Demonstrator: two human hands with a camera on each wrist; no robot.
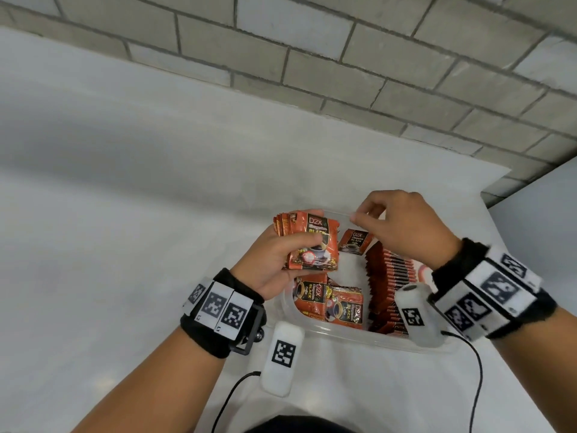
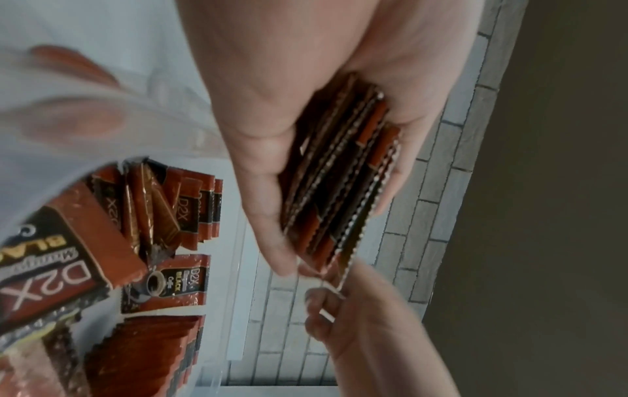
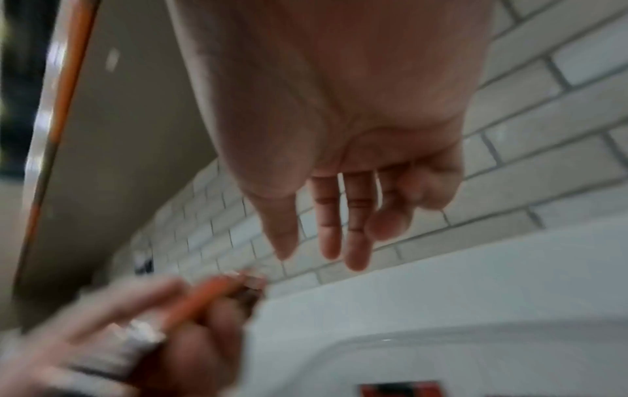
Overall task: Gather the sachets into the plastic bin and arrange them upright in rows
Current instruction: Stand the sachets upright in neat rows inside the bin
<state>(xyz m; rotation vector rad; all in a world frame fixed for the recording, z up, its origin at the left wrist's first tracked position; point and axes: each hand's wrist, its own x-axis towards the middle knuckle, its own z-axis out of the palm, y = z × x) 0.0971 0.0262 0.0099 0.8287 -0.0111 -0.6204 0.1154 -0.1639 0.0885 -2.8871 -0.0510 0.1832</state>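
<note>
My left hand (image 1: 281, 254) grips a stack of red-brown coffee sachets (image 1: 315, 242) on edge, above the far left corner of the clear plastic bin (image 1: 343, 334). In the left wrist view the stack (image 2: 339, 174) lies between thumb and fingers. My right hand (image 1: 365, 215) hovers just right of the stack over the bin's far rim, fingers relaxed and holding nothing; its fingers (image 3: 339, 228) show spread in the right wrist view. Inside the bin a row of upright sachets (image 1: 390, 276) fills the right side. Loose sachets (image 1: 343, 304) lie flat on the left, one more (image 1: 356, 242) at the back.
The bin stands on a white table (image 1: 156, 214) near its right edge, with a grey brick wall (image 1: 343, 73) behind. Two white marker-tagged devices on cables hang by my wrists, one (image 1: 281, 357) in front of the bin, one (image 1: 418, 314) over its near right rim.
</note>
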